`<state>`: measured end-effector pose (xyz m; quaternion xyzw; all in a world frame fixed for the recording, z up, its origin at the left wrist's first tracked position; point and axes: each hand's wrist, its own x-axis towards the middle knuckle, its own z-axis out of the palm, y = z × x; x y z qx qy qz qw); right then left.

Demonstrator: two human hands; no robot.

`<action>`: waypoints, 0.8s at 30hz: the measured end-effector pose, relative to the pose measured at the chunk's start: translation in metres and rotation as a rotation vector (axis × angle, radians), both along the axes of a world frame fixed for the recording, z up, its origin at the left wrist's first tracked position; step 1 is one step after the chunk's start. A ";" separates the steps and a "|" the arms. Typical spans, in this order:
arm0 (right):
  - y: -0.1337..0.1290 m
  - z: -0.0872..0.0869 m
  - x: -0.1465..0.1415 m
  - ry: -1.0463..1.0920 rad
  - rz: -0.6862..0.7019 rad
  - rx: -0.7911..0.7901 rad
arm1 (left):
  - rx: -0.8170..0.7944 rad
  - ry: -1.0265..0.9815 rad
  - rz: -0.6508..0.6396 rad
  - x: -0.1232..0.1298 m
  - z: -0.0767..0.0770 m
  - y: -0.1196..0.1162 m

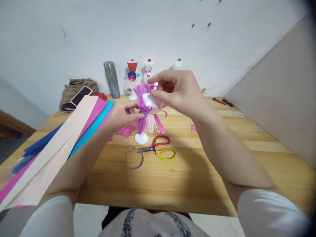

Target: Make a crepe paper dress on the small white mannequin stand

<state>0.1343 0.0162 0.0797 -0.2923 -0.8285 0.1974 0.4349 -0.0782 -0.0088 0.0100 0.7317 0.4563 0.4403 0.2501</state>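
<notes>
A small white dress-form mannequin (pixel 149 99) on a round white base stands tilted in front of me, dressed in purple crepe paper (pixel 141 113) with pink fringed strips below. My left hand (pixel 124 113) pinches the purple paper at its waist from the left. From the right, my right hand (pixel 179 92) has thumb and index finger closed around the top of the mannequin, by its white neck knob. Just below the base lie scissors (pixel 153 149) with one red and one yellow handle loop. Their tip rests over a ring of tape (pixel 124 161).
Long crepe paper sheets (pixel 74 138) in peach, pink and blue lie across the left side by my forearm. Against the wall stand a thermos (pixel 112 80) and dressed mannequins (pixel 132 74). A phone (pixel 81 95) rests on brown cloth (pixel 71 90). Pink scraps (pixel 193 128) dot the table.
</notes>
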 end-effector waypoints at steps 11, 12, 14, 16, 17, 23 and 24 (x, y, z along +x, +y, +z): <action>0.015 0.004 -0.001 -0.079 -0.006 0.152 | 0.116 0.075 0.204 0.011 0.002 -0.024; 0.016 0.005 -0.002 -0.088 -0.008 0.152 | 0.115 0.077 0.206 0.011 0.002 -0.025; 0.016 0.008 -0.004 -0.096 -0.015 0.138 | 0.100 0.052 0.207 0.010 0.002 -0.025; 0.015 0.012 -0.006 -0.080 -0.030 0.117 | 0.086 -0.007 0.210 0.008 -0.001 -0.024; 0.015 0.014 -0.007 -0.074 -0.039 0.110 | 0.082 -0.043 0.215 0.006 -0.002 -0.022; 0.021 0.019 -0.013 -0.102 -0.095 0.123 | 0.049 -0.090 0.239 -0.010 -0.015 -0.018; 0.023 0.018 -0.013 -0.103 -0.107 0.125 | 0.026 -0.053 0.237 -0.012 -0.016 -0.019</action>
